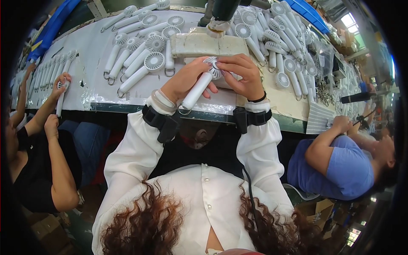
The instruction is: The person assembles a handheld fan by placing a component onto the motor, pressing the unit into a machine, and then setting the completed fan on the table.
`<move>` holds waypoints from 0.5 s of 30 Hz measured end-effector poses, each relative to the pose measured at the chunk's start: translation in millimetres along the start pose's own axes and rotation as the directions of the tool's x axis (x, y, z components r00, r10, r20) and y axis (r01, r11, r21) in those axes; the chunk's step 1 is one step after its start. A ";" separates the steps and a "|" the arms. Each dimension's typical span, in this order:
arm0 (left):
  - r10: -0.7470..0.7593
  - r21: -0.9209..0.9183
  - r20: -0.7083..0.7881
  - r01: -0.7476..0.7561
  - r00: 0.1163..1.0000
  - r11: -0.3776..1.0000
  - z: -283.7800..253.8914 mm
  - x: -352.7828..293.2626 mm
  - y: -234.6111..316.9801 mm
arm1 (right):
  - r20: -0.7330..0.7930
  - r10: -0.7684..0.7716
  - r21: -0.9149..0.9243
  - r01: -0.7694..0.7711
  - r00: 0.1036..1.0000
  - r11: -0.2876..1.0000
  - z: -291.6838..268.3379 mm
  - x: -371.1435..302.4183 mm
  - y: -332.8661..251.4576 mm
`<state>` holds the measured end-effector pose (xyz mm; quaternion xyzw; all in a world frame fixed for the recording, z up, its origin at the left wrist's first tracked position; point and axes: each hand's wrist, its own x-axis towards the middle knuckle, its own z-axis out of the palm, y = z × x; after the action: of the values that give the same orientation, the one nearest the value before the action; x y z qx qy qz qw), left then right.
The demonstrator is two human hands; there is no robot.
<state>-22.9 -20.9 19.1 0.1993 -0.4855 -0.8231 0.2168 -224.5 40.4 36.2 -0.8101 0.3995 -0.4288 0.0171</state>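
Observation:
A white handheld fan [197, 92] slants between my hands above the table's near edge, its round slatted head up and the metal ring at its handle end down towards me. My left hand [182, 80] wraps the fan from the left, palm behind it, with fingertips showing past the handle. From the right, my right hand [244, 75] pinches at the rim of the fan's head with thumb and fingers. Whether a small part sits between those fingertips is hidden. Just beyond both hands lies a worn off-white block [187, 45] under a dark machine column [225, 9].
More white fans [138, 78] lie left of my hands, and a large heap of fans [276, 36] covers the right. Metal clips [325, 94] and a perforated grey tray [319, 118] are farther right. Co-workers sit on both sides; the left one's hand [62, 85] holds a fan.

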 end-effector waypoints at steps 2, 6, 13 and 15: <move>0.007 0.041 -0.012 -0.006 1.000 0.999 1.1 1.3 0.1 | -0.002 0.004 0.005 -0.004 1.000 1.000 -0.1 -1.4 1.2; 0.002 0.098 -0.058 0.004 0.998 0.995 7.9 -0.3 2.6 | -0.003 0.006 0.020 -0.006 1.000 1.000 -0.3 -2.9 2.1; -0.018 0.126 -0.023 0.020 1.000 0.992 1.4 0.6 1.5 | -0.011 0.005 0.030 -0.005 1.000 1.000 0.3 -2.7 1.1; -0.016 0.122 -0.032 0.020 0.999 0.992 2.7 -0.5 2.7 | -0.015 -0.012 0.020 0.012 1.000 1.000 1.2 -2.4 2.4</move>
<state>-23.5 -19.9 22.8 0.2294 -0.5298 -0.7906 0.2044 -225.9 40.0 32.9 -0.8092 0.3903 -0.4388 0.0197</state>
